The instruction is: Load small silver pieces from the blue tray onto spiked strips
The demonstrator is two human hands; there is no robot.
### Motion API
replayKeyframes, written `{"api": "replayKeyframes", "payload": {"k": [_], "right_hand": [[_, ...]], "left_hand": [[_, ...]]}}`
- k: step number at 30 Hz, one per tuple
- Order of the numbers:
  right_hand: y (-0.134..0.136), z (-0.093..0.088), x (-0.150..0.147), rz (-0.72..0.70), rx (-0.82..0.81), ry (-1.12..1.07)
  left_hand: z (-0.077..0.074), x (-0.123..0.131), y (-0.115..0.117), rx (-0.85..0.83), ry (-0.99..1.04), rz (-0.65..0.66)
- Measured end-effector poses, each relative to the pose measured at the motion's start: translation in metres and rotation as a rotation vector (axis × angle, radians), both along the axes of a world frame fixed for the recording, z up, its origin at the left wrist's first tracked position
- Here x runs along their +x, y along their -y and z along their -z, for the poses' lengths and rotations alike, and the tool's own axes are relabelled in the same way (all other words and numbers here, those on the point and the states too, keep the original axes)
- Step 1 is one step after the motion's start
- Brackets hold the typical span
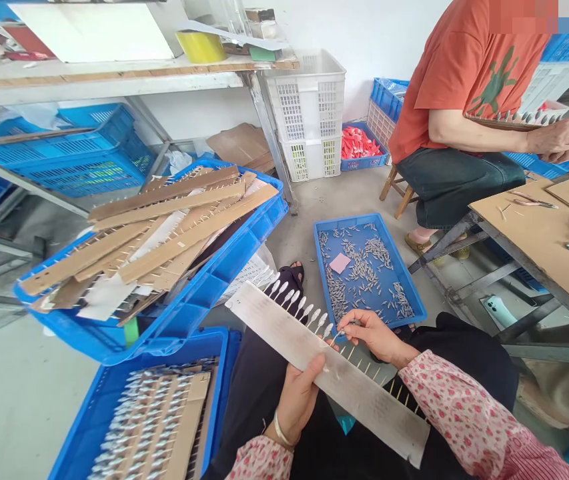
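Note:
My left hand (300,393) grips a long cardboard strip (364,393) from below, thumb on its face. Thin wooden sticks stand out along the strip's far edge. Small silvery leaf-shaped pieces (291,298) sit on the sticks of the left half, while the sticks on the right half are bare. At the strip's middle, my right hand (371,335) pinches a small grey piece (349,327) at the tip of a stick. Beyond lies a shallow blue tray (418,300) with many loose grey pieces and a pink paper square (339,263).
A blue crate (259,233) at left holds cardboard strips with sticks. Below it, another blue crate (79,420) holds filled strips. A co-worker (469,100) sits at right with a similar strip, by a table (524,220) bearing pliers (534,201). White baskets (309,100) stand behind.

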State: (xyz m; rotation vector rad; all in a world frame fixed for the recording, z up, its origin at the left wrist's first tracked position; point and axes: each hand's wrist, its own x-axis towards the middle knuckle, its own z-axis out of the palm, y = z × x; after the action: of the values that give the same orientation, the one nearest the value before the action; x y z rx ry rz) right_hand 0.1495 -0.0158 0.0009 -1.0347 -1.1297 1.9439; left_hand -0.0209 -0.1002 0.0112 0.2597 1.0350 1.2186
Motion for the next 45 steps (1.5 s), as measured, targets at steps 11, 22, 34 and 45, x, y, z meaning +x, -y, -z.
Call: {"api": "replayKeyframes", "payload": {"k": [11,22,34,45], "right_hand": [[-0.001,-0.002,0.0,-0.055,0.083,0.021],[-0.003,-0.004,0.003,-0.068,0.163,0.045],[-0.003,-0.002,0.004,-0.111,0.235,0.048],[0.006,0.007,-0.009,0.061,0.002,0.003]], "left_hand": [[0.0,-0.001,0.001,-0.004,-0.015,0.016],[0.004,-0.002,0.004,0.007,0.003,0.011],[0.005,-0.002,0.004,0.009,-0.006,0.02],[0.003,0.002,0.002,0.025,-0.053,-0.017]]}}
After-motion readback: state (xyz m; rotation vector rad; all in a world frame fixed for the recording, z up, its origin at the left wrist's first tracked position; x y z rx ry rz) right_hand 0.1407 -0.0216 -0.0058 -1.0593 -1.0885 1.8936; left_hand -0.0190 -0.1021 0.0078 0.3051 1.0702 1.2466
